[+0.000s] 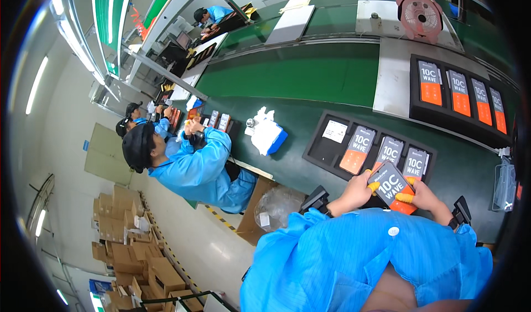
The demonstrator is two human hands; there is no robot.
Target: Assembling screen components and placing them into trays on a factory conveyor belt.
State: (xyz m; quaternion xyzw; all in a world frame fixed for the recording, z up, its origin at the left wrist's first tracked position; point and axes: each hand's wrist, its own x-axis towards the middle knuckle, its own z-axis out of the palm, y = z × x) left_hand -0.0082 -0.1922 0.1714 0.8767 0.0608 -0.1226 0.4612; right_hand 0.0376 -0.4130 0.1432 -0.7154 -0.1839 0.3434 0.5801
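My left hand (357,192) and my right hand (425,197) hold one flat phone (389,185) between them, one at each side edge. Its printed front, grey above and orange below, is turned up toward me and tilted. Yellow finger cots cover some of my fingertips. Just beyond lies a black compartment tray (325,156) holding three similar phones: one at the left (358,149), one in the middle (389,150), partly hidden by the held phone, and one at the right (415,163). A white label (334,131) lies in the tray's leftmost compartment.
A second black tray (459,121) with several phones stands at the far right, near a pink fan (420,16). White crumpled material and a blue box (276,142) sit left on the green bench (293,113). A co-worker in blue (191,163) sits further left.
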